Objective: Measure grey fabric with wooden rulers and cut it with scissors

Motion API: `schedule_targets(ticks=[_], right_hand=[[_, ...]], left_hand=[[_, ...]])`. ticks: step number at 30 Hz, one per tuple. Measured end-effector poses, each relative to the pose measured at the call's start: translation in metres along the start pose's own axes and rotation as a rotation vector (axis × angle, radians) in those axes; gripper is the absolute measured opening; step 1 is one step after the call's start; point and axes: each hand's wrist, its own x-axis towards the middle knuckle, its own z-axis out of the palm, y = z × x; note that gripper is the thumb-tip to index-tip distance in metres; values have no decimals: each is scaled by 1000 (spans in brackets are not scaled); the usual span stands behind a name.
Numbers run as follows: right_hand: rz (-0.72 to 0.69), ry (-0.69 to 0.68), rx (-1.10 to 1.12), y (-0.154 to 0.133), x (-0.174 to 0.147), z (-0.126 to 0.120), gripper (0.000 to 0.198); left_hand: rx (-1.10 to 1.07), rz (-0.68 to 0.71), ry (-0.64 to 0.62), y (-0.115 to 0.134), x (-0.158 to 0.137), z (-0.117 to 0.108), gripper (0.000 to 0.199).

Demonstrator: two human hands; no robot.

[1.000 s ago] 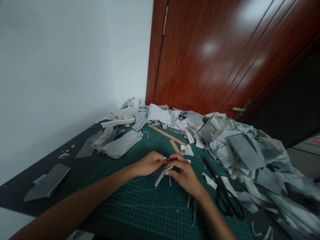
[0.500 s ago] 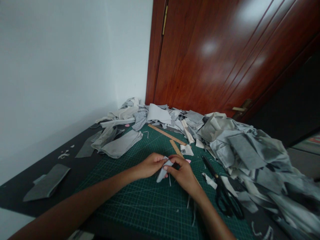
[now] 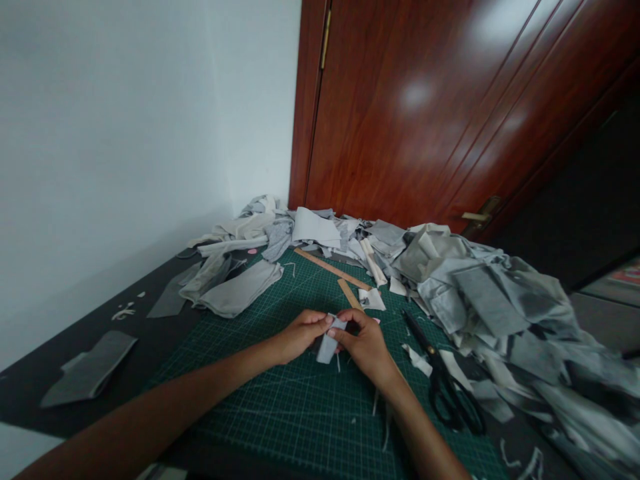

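A small strip of light grey fabric [image 3: 327,349] is held up between my two hands, just above the green cutting mat [image 3: 280,420]. My left hand [image 3: 303,335] pinches its upper left edge between thumb and fingers. On the other side my right hand [image 3: 364,341] grips it, the thumb lying on its face and the fingers curled behind. A thin thread hangs below the strip. Past my right hand, black-handled scissors [image 3: 443,380] lie on the mat, blades pointing away from me.
Wooden rulers [image 3: 327,267] lie at the mat's far side. Heaped fabric scraps [image 3: 480,300] line the back and right. A folded light grey cloth [image 3: 243,288] rests on the left, and a grey folded piece [image 3: 93,370] lies on the dark tabletop [image 3: 135,347]. A wooden door [image 3: 400,120] stands behind.
The fabric strip has turned in my fingers and now shows a broader, flatter face. Both hands keep hold of it in nearly the same place. The view has shifted slightly.
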Motion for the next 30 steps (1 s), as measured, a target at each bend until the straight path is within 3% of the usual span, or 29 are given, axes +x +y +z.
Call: schedule_targets(ticks=[7,11,15,20,25,30], right_hand=[[-56,9,-49,0,-1,-1,35],[-110,12,-142,2,-1,-2,21],[-272,13,-377,1,-2,-4,7],[-419,-16,-561,-8,-3,-7,12],[-421,-126,-467,-15,-3,-14,14],[-287,-90,-302,-8,-2,-13,19]], left_hand=[[43,39,-15,0,-2,0,65],[179,89,-44,5,-5,3,59],[222,107,-5,7,-5,5,57],[213,109,25,5,-3,4,59],[151,99,66,6,-2,5,63],[155,96,-19,7,-3,7,65]])
